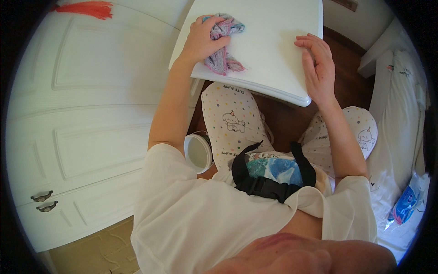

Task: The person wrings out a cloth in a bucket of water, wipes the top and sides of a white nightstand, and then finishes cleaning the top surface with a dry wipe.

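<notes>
My left hand (202, 39) grips a crumpled grey and pink cloth (220, 51) on the left part of a white tabletop (270, 48). The cloth's loose end trails towards the table's near edge. At the table's right edge, my right hand (316, 65) rests with its fingers slightly bent and holds nothing. Its fingertips lie over the white top, while the heel of the hand hangs beside the corner.
White panelled cabinet doors (99, 137) with dark metal handles stand at left, a red tassel (85, 9) above. A white bucket (197, 154) sits on the floor by my left leg. To the right, a blue plastic packet (405, 203) lies on white bedding (393, 137).
</notes>
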`<move>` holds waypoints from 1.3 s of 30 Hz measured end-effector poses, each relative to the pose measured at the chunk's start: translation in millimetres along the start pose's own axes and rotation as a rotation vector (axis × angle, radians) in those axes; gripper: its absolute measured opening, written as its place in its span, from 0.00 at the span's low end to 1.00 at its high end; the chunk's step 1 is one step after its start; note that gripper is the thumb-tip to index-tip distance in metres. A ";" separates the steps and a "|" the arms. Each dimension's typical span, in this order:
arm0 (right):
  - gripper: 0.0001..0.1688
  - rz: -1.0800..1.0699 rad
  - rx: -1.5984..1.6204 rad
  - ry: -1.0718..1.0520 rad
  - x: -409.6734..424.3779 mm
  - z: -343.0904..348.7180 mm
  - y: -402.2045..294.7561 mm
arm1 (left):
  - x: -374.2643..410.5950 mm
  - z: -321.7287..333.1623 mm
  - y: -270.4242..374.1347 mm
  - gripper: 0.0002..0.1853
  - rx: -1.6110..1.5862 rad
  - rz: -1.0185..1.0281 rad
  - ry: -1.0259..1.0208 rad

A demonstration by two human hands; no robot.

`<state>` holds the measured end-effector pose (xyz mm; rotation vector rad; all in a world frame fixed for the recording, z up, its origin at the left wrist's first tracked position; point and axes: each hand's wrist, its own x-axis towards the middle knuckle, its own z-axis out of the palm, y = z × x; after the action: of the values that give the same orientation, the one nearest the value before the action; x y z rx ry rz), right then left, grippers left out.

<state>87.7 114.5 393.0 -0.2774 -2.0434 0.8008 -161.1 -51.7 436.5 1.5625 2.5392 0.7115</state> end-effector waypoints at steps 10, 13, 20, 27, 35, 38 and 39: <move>0.10 -0.013 -0.010 -0.007 -0.9 -1.1 2.3 | 0.2 9.3 8.6 0.41 0.001 -0.061 0.016; 0.11 0.001 -0.010 -0.011 -1.3 -2.1 2.0 | 0.7 9.5 6.3 0.42 0.031 -0.035 0.008; 0.11 0.007 -0.003 -0.013 -1.6 -2.0 2.1 | 1.2 9.7 11.0 0.42 -0.014 -0.083 -0.011; 0.10 0.007 0.010 -0.005 -1.8 -1.6 3.2 | -0.3 7.8 20.0 0.40 0.029 -0.085 -0.010; 0.10 -0.001 0.000 -0.014 -0.4 -2.5 2.7 | 3.2 19.7 4.4 0.30 0.002 -0.079 0.096; 0.10 0.006 0.016 -0.007 -1.9 -0.6 2.8 | -3.6 25.1 1.4 0.26 -0.079 -0.041 0.191; 0.10 0.008 0.021 -0.004 -1.7 0.0 2.6 | -5.8 28.1 -0.8 0.25 -0.129 -0.029 0.230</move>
<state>88.4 115.7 390.2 -0.2728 -2.0378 0.8278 -150.5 -47.3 410.2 1.4775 2.6022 1.0854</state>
